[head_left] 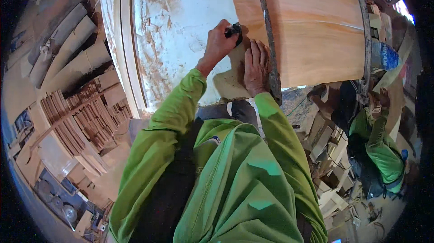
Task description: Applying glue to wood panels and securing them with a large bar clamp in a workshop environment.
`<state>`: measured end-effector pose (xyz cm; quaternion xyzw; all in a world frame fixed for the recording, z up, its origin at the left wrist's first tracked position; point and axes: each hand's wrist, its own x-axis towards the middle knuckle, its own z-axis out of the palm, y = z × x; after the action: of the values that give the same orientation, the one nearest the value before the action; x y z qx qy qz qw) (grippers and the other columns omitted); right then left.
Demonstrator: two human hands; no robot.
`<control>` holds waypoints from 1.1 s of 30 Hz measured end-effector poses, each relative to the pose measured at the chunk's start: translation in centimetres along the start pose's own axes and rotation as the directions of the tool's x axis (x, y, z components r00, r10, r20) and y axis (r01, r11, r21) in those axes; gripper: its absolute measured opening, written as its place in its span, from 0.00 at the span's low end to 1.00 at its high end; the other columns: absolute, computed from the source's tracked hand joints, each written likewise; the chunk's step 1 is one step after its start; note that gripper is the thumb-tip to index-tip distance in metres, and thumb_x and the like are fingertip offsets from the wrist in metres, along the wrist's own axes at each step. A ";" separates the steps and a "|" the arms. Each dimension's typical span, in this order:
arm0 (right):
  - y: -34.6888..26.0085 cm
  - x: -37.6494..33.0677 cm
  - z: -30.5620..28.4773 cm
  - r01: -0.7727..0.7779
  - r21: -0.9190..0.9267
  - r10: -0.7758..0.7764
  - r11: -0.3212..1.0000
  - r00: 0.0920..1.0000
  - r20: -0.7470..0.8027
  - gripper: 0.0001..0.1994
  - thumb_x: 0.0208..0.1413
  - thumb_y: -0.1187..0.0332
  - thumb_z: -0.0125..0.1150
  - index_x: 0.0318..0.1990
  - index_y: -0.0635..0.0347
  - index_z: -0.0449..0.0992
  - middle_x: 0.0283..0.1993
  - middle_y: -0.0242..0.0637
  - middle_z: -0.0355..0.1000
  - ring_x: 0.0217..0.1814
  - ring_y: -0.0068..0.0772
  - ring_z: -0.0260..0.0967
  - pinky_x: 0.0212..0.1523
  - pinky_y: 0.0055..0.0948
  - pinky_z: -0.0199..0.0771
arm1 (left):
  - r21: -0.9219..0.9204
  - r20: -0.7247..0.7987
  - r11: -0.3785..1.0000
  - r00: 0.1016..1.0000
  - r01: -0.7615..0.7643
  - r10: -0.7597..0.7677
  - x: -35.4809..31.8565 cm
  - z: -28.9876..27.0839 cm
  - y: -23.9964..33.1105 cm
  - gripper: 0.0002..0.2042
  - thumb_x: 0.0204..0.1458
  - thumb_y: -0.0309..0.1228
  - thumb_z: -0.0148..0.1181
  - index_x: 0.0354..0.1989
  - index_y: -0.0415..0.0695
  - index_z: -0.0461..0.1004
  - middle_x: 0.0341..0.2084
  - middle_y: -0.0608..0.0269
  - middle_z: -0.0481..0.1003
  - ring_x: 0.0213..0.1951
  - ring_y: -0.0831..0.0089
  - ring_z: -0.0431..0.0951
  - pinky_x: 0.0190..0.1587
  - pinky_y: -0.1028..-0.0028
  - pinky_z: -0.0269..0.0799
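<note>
My left hand [218,41] grips a small black tool [235,30] and presses it against the edge of a smooth orange-brown wooden panel [312,21]. My right hand [256,66] lies flat, fingers together, on a pale scrap of wood or paper [230,82] beside a dark metal clamp bar [270,48] that runs across the panel. Both my sleeves are bright green. To the left of the panel lies a white, patchy board surface [176,26].
Stacks of wooden slats and planks [77,116] fill the left side. At the right another person in a green top [382,148] bends over boxes and offcuts [325,152]. A second dark bar [365,30] lines the panel's right edge.
</note>
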<state>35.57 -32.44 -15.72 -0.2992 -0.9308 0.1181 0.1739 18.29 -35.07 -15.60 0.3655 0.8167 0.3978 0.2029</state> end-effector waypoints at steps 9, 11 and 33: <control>0.0 -1.7 0.4 -0.118 0.030 0.108 0.993 0.969 0.222 0.31 0.55 0.58 0.51 0.66 0.58 0.58 0.68 0.49 0.52 0.70 0.61 0.46 0.68 0.62 0.42 | -0.327 -0.039 0.940 0.992 0.099 -0.119 4.2 1.9 4.2 0.12 0.46 0.26 0.65 0.35 0.34 0.71 0.27 0.56 0.76 0.29 0.73 0.74 0.31 0.73 0.71; -0.4 -1.9 0.3 -0.060 -0.074 0.073 0.995 0.979 0.192 0.31 0.50 0.65 0.55 0.62 0.65 0.58 0.66 0.49 0.54 0.67 0.57 0.49 0.70 0.53 0.42 | -0.388 -0.034 0.915 0.990 0.110 -0.134 4.8 2.4 3.7 0.12 0.46 0.24 0.64 0.38 0.35 0.71 0.28 0.58 0.76 0.30 0.73 0.75 0.33 0.74 0.72; -0.4 -0.8 -2.2 -0.051 0.063 0.046 0.997 0.997 0.064 0.28 0.50 0.66 0.54 0.58 0.70 0.62 0.64 0.51 0.55 0.69 0.55 0.48 0.69 0.52 0.47 | -0.714 0.032 0.691 0.980 -0.115 0.196 17.7 -3.1 13.1 0.17 0.48 0.30 0.65 0.42 0.34 0.68 0.31 0.59 0.75 0.31 0.74 0.75 0.31 0.73 0.74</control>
<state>36.85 -32.99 -13.75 -0.3120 -0.9239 0.1618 0.1513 10.54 -17.71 -4.05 0.3478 0.5554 0.6765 0.3360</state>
